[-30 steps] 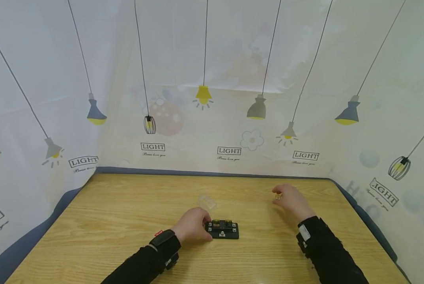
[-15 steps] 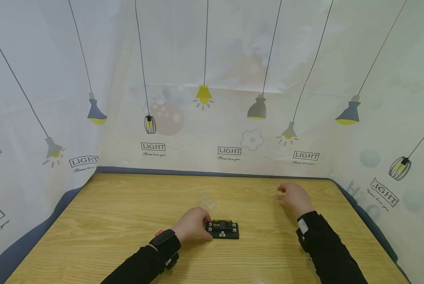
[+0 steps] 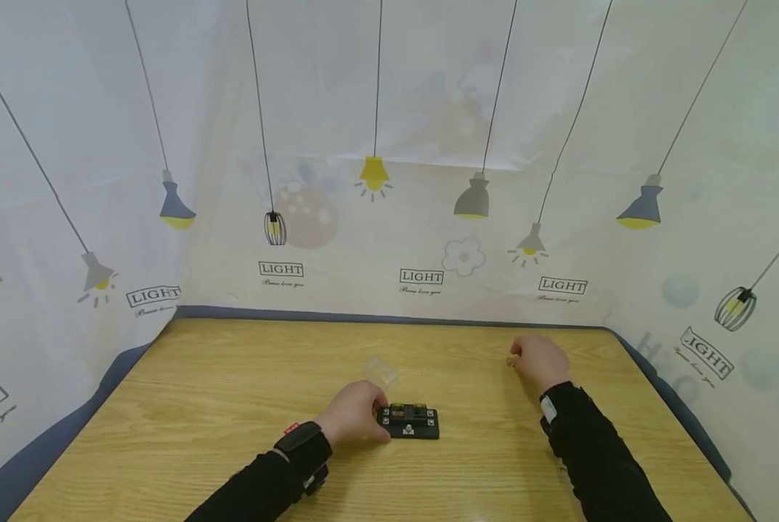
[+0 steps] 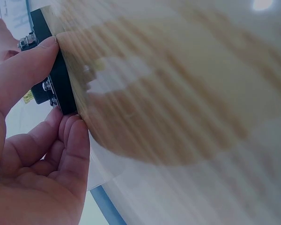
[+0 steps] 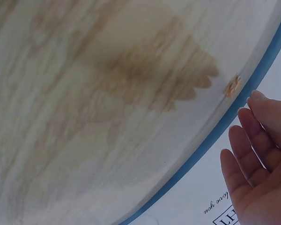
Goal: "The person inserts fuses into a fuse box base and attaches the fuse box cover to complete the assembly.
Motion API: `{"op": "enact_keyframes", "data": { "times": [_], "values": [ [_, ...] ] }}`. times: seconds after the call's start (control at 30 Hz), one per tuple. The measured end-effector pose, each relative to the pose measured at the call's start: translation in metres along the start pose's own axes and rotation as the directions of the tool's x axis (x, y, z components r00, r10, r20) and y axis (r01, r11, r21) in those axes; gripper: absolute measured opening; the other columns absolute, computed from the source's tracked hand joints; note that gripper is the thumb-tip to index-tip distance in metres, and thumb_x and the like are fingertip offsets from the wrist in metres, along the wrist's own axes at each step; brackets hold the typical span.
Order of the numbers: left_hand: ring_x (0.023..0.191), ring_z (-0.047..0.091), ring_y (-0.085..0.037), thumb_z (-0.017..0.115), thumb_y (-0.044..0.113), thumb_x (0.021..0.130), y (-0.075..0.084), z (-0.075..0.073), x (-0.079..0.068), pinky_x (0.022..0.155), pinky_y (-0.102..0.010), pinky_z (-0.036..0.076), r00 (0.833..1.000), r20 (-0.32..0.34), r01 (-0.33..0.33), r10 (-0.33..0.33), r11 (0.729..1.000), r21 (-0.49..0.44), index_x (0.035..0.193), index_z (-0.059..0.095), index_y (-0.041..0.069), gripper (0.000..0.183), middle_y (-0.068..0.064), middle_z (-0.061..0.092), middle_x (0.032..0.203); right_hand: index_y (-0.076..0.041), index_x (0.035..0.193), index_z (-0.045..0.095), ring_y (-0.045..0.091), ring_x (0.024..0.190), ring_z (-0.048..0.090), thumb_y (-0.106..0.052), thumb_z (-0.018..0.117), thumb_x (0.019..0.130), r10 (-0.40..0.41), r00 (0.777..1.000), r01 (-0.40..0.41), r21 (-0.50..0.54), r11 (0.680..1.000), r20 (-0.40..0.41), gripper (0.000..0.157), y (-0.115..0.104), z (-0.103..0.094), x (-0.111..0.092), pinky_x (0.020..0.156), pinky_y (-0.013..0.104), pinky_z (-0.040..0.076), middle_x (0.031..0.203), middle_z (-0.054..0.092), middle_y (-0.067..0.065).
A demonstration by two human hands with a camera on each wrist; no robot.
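A black fuse block (image 3: 407, 422) with silver screw terminals and yellowish see-through parts on top lies on the wooden table. My left hand (image 3: 355, 415) grips its left end. In the left wrist view the thumb (image 4: 35, 63) presses one edge of the block (image 4: 61, 75), and the fingertips touch the opposite edge. My right hand (image 3: 540, 361) hovers at the back right with loosely bent fingers. Just past its fingertips is a small amber see-through piece (image 5: 232, 86), apart from the fingers in the right wrist view. Its exact kind is too small to tell.
A clear plastic cover (image 3: 380, 372) lies on the table just behind the fuse block. The wooden table (image 3: 232, 406) has a dark blue border (image 3: 389, 319) at its back, where a printed cloth wall (image 3: 363, 239) with lamp drawings rises.
My right hand has drawn slightly right and back from the small amber piece, which keeps almost the same place. The left hand and the fuse block have not moved.
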State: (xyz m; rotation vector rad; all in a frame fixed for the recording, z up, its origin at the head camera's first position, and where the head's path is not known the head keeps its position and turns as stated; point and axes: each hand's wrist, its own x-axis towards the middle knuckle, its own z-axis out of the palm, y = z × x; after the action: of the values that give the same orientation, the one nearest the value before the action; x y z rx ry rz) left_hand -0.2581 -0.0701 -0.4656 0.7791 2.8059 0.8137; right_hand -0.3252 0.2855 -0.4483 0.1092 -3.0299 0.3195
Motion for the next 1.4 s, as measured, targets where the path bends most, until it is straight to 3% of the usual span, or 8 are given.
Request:
{"op": "enact_keyframes", "data": {
  "times": [0.6, 1.4],
  "values": [
    [0.069, 0.048, -0.009, 0.082, 0.032, 0.058, -0.003, 0.002, 0.002, 0.068, -0.028, 0.042, 1.000, 0.002, 0.005, -0.005, 1.000, 0.007, 0.093, 0.067, 0.011, 0.044, 0.007, 0.055, 0.079, -0.010, 0.091, 0.069, 0.028, 0.081, 0.059, -0.018, 0.069, 0.078, -0.024, 1.000, 0.024, -0.069, 0.997, 0.001, 0.015, -0.005, 0.003, 0.006, 0.067, 0.045, 0.047, 0.090, 0.065, 0.009],
    [0.069, 0.048, -0.009, 0.082, 0.032, 0.058, -0.002, 0.001, 0.002, 0.068, -0.027, 0.042, 1.000, -0.004, -0.004, 0.004, 1.000, 0.017, 0.093, 0.067, 0.011, 0.043, 0.006, 0.055, 0.078, -0.012, 0.085, 0.068, 0.029, 0.082, 0.058, -0.013, 0.066, 0.079, -0.001, 0.999, 0.004, -0.077, 0.997, 0.047, 0.007, -0.003, 0.009, 0.011, 0.065, 0.045, 0.047, 0.090, 0.064, 0.008]
  ]
}}
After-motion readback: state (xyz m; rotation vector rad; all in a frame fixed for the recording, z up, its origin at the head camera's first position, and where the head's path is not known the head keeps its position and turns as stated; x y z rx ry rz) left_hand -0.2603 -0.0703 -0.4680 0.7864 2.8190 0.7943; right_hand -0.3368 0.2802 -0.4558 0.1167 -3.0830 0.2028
